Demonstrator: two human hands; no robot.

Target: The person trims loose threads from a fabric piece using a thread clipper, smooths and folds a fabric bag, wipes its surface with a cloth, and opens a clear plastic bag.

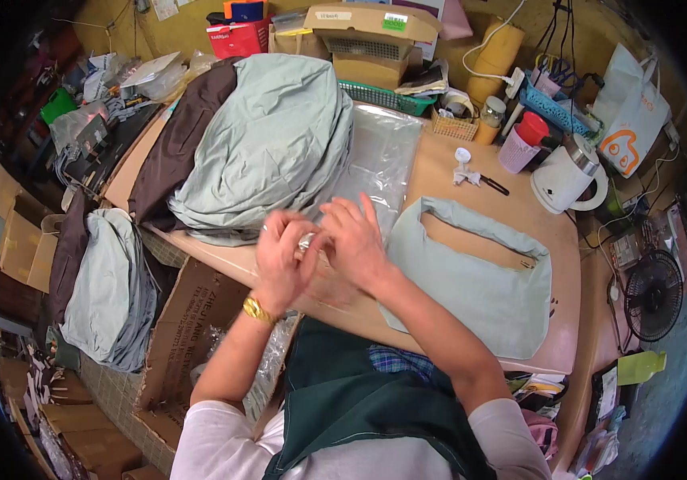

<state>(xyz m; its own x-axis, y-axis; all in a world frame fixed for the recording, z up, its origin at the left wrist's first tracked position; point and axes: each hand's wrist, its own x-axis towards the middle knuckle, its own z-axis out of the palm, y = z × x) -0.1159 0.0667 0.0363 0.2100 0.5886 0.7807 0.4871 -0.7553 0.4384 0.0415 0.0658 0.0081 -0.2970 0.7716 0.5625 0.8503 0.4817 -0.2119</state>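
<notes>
Over the table's near edge my two hands meet, fingertips close together. My left hand [283,260] is closed, fingers curled around a small shiny silvery piece [307,242] that could be plastic or foil. Beside it, my right hand [354,242] has bent fingers drawn in toward the left hand, one finger raised; what its fingertips grip is hidden. To the right lies a flat pale grey-green fabric bag [463,288] with a long opening near its top. Left of my hands sits a large pile of similar pale fabric [263,144]. Behind my hands, clear plastic bags [379,152] lie flat.
Dark brown fabric [187,136] lies beside the pile. More pale fabric [107,292] hangs at the left above an open cardboard box [187,336]. A white kettle [563,180], a pink cup [515,152] and a green basket [383,96] line the back. A black fan [654,296] stands right.
</notes>
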